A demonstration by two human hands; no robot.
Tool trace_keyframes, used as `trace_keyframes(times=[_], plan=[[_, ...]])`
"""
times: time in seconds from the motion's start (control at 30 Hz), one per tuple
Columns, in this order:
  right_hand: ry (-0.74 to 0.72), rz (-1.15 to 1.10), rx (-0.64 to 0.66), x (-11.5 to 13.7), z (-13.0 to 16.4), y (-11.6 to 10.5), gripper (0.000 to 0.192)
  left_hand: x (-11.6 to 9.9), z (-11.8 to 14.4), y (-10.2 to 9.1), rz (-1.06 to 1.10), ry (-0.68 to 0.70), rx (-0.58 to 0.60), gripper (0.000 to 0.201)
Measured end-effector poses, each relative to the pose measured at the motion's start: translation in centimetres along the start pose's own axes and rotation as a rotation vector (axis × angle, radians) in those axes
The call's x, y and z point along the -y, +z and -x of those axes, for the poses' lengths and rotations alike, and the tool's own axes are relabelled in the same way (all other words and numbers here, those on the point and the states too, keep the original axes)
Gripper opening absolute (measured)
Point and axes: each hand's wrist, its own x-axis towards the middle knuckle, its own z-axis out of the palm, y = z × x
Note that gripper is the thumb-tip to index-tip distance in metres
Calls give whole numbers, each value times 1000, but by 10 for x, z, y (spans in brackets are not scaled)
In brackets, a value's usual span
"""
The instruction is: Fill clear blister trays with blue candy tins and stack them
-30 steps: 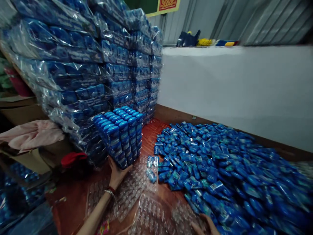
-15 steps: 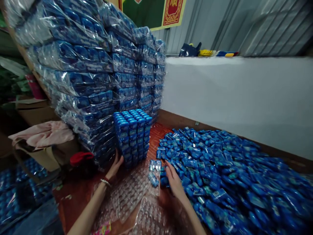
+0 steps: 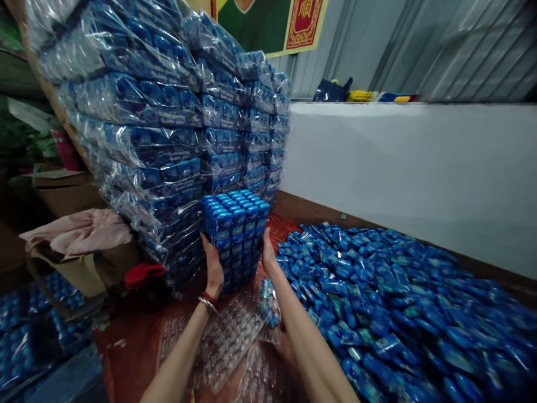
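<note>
A tall wall of plastic-wrapped blue packs (image 3: 168,123) blocks the left and far side. A heap of loose blue packets (image 3: 398,302) fills the right. Between them, the red-brown floor (image 3: 130,341) lies passable, strewn with clear blister trays (image 3: 230,341).

a packing or storage room: shrink-wrapped bundles (image 3: 168,112) of blue packets stacked high, loose blue packets (image 3: 398,302) heaped on the floor, corrugated metal wall (image 3: 440,50) behind.
</note>
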Motion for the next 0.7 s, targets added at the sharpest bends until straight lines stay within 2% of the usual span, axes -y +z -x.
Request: trace_keyframes(times=[0.1, 0.27, 0.33, 0.4, 0.47, 0.53, 0.63, 0.7], plan=[[-21, -159, -46, -5, 0, -1, 86, 5, 0, 0, 26, 11, -8, 68], [-21, -181, -39, -5, 5, -1, 85, 5, 0, -8, 1, 81, 85, 67], [3, -186, -115, -5, 12, -6, 83, 6, 5, -15, -18, 99, 121, 69], [52, -184, -256, -10, 28, -16, 81, 10, 17, -26, -52, 94, 128, 71], [111, -170, -367, -19, 57, -33, 79, 19, 32, -39, -124, 44, 117, 76], [164, -162, -406, -28, 97, -51, 73, 34, 48, -52, -240, -44, 134, 90], [252, -150, -386, -35, 171, -72, 60, 59, 63, -63, -408, -205, 221, 118], [324, -103, -351, -33, 220, -80, 52, 71, 64, -62, -464, -307, 284, 122]])
